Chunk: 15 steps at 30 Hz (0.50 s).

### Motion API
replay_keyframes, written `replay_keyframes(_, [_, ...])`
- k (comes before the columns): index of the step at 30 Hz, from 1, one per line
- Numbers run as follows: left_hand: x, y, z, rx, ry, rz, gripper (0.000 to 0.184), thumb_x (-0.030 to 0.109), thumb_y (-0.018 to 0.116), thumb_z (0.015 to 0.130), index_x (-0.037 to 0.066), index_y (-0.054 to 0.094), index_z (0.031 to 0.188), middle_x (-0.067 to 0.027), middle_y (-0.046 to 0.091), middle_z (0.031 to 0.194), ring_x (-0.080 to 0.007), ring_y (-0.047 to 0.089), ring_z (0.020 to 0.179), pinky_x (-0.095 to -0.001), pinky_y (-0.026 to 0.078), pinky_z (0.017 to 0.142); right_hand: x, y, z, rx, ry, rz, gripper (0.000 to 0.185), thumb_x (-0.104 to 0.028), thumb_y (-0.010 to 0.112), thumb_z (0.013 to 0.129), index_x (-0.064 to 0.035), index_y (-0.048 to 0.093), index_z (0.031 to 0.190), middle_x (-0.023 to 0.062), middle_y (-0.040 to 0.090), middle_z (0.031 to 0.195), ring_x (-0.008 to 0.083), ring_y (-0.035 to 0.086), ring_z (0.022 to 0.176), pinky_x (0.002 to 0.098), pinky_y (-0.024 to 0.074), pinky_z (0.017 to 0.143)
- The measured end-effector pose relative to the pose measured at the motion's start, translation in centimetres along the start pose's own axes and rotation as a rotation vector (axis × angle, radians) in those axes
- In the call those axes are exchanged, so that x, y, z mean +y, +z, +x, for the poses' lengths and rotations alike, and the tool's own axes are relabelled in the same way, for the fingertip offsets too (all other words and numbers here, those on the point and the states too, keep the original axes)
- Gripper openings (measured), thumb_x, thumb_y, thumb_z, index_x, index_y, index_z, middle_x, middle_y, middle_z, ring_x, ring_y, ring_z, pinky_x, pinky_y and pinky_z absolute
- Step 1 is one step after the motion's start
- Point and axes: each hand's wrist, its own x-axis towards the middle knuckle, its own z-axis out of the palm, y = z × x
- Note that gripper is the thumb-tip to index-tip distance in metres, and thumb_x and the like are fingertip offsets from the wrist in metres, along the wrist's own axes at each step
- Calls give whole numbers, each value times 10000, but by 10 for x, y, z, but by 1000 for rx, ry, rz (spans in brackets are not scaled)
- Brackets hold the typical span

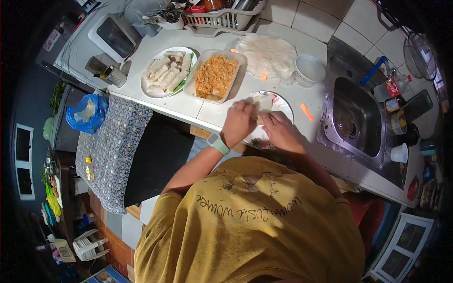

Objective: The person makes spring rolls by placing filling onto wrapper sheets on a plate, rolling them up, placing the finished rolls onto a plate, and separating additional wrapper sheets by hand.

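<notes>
Over a plate [287, 107] at the counter's front edge, both of my hands are close together on a pale spring roll wrapper [262, 102]. My left hand [239, 121], below a wrist with a light green watch band [220, 144], has its fingers bent down onto the wrapper. From the other side, my right hand [279, 131] presses its curled fingers on the rolled part. Fingers cover most of the roll, so any filling inside is hidden. Behind them stands a plastic tub of orange-brown filling [216, 75]. Finished spring rolls [166, 75] are piled on a white plate [147, 90].
A stack of round wrappers [265, 53] lies at the back beside a white bowl [309, 70]. An orange strip [306, 112] rests near the metal sink [355, 113] on the right. Behind is a dish rack [222, 20]; a blue bag [88, 113] sits at left.
</notes>
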Motion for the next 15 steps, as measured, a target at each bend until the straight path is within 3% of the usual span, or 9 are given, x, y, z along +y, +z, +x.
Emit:
replay_keyframes(3, [-8, -11, 17, 32, 38, 92, 337, 150, 618, 729, 16, 531, 1026, -181, 557, 949, -352, 557, 840, -424, 478, 723, 3, 4, 2, -8, -123, -126, 311, -30, 524, 774, -24, 541, 1084, 134, 575, 1063, 293, 526, 1019, 383, 426, 871])
replay_keyframes(6, [-12, -11, 40, -219, -1, 286, 267, 182, 532, 828, 16, 533, 1037, -183, 557, 950, -330, 575, 860, -403, 493, 710, 6, 9, 2, 10, -140, -153, 291, -28, 526, 734, -36, 554, 1023, 116, 561, 1008, 282, 520, 994, 381, 430, 835])
replay_keyframes(10, [-16, -8, 57, -261, -34, 257, 250, 201, 533, 834, 16, 551, 1001, -165, 558, 948, -308, 582, 851, -402, 498, 688, 2, 2, -2, -12, -114, -165, 263, -12, 517, 723, -35, 551, 983, 112, 547, 954, 292, 516, 963, 390, 429, 820])
replay_keyframes(13, [-19, -3, 56, -270, 51, 267, 228, 214, 539, 835, 26, 573, 960, -129, 566, 964, -283, 588, 840, -399, 502, 677, 5, 4, -7, -18, -114, -136, 256, -23, 521, 725, -42, 552, 979, 104, 545, 939, 293, 515, 953, 394, 430, 816])
replay_keyframes(15, [-19, 2, 52, -124, 223, 227, 210, 211, 547, 830, 36, 587, 938, -105, 570, 967, -266, 591, 846, -392, 505, 680, 6, 6, -11, -34, -92, -145, 248, -30, 525, 727, -46, 552, 973, 101, 542, 941, 293, 513, 957, 391, 429, 820])
